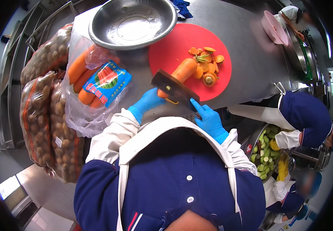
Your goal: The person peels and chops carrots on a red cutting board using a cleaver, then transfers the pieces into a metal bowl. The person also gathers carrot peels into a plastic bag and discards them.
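Note:
My left hand (148, 101), in a blue glove, holds the near end of a large carrot (186, 69) that lies over a round red cutting board (163, 55). In my right hand (208, 118), also gloved, is the handle of a broad dark cleaver (175, 88). Its blade crosses over the carrot near my left fingers; whether it touches the carrot cannot be told. Cut carrot ends and slices (209, 68) lie heaped at the carrot's far end, on the board's right half.
An empty steel basin (133, 24) overlaps the board's upper left. A clear plastic bag of carrots (79, 65) lies left, beside net sacks of potatoes (39, 115). Co-workers stand at right, near a container of cut green vegetables (266, 153); a pink basin (273, 29) is farther off.

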Available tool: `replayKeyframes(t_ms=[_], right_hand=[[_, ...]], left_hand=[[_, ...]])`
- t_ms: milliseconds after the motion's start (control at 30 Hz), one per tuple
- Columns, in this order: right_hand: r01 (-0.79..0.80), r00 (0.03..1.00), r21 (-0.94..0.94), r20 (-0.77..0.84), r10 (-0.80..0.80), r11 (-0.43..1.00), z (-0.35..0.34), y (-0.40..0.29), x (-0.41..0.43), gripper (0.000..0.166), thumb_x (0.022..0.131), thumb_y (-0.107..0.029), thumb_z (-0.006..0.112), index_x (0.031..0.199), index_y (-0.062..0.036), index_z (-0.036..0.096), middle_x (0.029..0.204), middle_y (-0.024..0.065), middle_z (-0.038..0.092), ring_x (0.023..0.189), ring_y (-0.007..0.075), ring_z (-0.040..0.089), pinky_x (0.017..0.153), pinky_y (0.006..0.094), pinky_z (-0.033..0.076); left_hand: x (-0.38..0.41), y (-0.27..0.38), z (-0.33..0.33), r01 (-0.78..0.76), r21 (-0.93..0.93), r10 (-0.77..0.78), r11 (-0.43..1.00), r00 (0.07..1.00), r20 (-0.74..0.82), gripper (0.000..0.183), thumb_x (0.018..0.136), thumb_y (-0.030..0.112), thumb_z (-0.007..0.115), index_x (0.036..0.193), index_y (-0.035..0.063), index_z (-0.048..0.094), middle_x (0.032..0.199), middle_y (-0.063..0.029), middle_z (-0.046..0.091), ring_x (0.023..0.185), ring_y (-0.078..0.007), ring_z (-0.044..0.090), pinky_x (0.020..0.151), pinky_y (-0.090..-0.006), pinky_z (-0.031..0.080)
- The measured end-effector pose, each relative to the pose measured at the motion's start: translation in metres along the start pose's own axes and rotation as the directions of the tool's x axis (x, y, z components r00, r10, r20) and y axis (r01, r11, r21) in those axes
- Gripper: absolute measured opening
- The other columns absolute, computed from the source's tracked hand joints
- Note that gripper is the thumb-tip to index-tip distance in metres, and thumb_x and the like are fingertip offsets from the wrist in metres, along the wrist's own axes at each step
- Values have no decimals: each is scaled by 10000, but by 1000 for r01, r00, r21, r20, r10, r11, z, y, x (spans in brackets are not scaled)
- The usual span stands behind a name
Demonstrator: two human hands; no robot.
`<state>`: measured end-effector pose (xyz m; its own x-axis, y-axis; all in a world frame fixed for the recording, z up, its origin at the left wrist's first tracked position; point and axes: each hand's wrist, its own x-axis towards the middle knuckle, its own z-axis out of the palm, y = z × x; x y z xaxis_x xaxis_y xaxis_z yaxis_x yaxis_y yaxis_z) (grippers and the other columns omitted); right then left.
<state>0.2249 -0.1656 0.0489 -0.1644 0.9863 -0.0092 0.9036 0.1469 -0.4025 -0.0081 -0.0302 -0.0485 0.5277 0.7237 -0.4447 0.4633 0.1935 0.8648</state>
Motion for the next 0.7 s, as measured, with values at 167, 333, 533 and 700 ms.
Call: replayKeyframes(t_ms=[167,333,533,700], right_hand=[[-62,997,15,46,62,998,12,0,-7,745,729,-89,630,1401,-243,347,720,74,497,609,251,567,566,372,496],[-41,999,-79,1,41,996,20,9,-6,769,714,-78,635,1403,-251,341,703,74,495,602,253,570,550,368,495],[-75,997,-107,-36,71,991,24,14,-6,767,717,-77,631,1396,-287,344,710,77,508,606,262,580,542,370,495],[-305,946,198,-50,321,931,24,28,-11,723,736,-36,602,1376,-294,389,670,68,487,579,177,527,579,288,471]], left_hand=[[-11,32,14,-25,222,35,975,999,-39,432,771,51,655,1185,89,536,1024,-83,618,932,-165,606,748,-257,496],[28,-42,35,-186,-5,184,982,973,-138,406,743,128,675,1129,79,557,1023,-95,635,962,-213,612,793,-326,489],[-27,30,10,-25,-56,16,998,988,-151,414,717,168,692,1067,21,527,929,-119,619,855,-213,617,722,-331,491],[-63,42,-9,118,-115,-134,986,981,-140,408,713,201,683,998,-15,485,801,-104,564,671,-173,576,575,-298,466]])
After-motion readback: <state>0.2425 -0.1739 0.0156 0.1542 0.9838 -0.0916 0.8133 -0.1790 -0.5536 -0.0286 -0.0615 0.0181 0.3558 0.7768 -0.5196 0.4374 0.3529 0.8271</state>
